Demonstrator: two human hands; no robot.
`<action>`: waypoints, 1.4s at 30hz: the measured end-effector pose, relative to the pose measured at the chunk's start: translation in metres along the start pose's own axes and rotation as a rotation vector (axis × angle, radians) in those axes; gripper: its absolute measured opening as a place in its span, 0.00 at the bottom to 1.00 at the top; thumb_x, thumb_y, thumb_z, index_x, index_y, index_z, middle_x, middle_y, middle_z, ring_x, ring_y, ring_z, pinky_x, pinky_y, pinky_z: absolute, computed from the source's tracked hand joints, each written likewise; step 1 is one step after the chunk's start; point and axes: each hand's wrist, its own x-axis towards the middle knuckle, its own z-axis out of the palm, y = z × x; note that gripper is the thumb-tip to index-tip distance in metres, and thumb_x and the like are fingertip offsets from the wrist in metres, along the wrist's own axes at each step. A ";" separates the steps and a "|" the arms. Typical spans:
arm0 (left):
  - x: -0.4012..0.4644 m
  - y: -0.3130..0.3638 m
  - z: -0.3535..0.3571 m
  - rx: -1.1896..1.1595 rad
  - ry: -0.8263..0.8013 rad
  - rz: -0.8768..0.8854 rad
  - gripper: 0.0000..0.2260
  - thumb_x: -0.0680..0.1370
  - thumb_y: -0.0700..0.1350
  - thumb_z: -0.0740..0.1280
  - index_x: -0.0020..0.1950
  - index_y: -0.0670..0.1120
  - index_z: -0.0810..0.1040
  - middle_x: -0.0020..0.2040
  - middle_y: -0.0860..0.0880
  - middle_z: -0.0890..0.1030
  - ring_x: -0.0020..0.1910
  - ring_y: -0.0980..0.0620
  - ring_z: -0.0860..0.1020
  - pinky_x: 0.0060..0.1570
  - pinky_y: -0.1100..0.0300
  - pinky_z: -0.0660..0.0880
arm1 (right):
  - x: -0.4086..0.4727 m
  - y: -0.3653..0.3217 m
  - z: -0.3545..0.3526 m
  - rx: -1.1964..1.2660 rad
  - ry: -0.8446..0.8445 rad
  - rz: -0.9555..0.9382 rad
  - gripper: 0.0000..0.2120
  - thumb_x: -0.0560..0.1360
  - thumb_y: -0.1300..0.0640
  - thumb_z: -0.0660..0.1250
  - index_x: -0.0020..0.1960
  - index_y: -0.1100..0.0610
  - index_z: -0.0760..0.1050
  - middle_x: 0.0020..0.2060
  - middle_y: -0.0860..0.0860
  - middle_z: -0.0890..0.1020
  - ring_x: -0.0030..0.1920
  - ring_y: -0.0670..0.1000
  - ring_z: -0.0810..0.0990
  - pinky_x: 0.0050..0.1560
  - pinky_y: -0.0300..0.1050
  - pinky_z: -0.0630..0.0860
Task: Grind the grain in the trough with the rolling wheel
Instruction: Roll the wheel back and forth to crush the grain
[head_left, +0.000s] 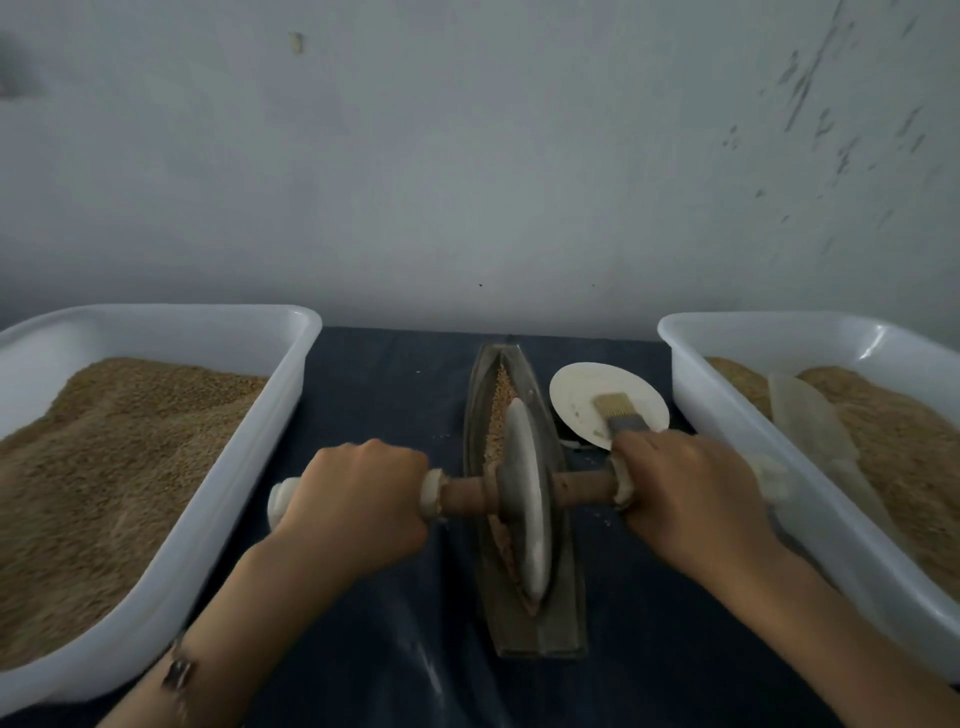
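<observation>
Both hands, left hand (358, 499) and right hand (685, 493), knuckles up, grip the rolling wheel's (524, 499) axle over the trough (540, 623).

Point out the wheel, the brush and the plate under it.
wheel (524, 499), head view, on its pale disc face.
brush (618, 413), head view, on its bristles.
plate (571, 389), head view, on its bare left part.

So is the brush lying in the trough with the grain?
No, the brush lies on the white plate to the right of the trough.
</observation>
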 end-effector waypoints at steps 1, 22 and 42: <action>-0.006 0.001 -0.003 0.003 0.008 0.000 0.09 0.71 0.53 0.62 0.34 0.54 0.63 0.33 0.56 0.71 0.31 0.58 0.68 0.29 0.63 0.59 | -0.004 0.000 -0.004 0.020 -0.005 0.002 0.22 0.49 0.63 0.78 0.31 0.51 0.67 0.24 0.47 0.71 0.22 0.49 0.67 0.24 0.35 0.52; 0.129 -0.008 0.022 -0.031 0.218 -0.119 0.02 0.74 0.46 0.63 0.44 0.49 0.70 0.42 0.51 0.77 0.40 0.50 0.74 0.41 0.57 0.66 | 0.110 0.034 0.089 -0.139 -0.102 0.138 0.10 0.68 0.57 0.64 0.40 0.51 0.62 0.37 0.49 0.80 0.36 0.53 0.76 0.35 0.44 0.60; -0.002 0.004 0.029 -0.057 0.489 0.090 0.24 0.52 0.43 0.78 0.29 0.52 0.62 0.22 0.56 0.67 0.22 0.57 0.60 0.26 0.62 0.59 | 0.003 0.001 0.014 -0.039 0.085 0.001 0.18 0.49 0.65 0.78 0.31 0.56 0.71 0.23 0.51 0.73 0.22 0.53 0.70 0.27 0.40 0.58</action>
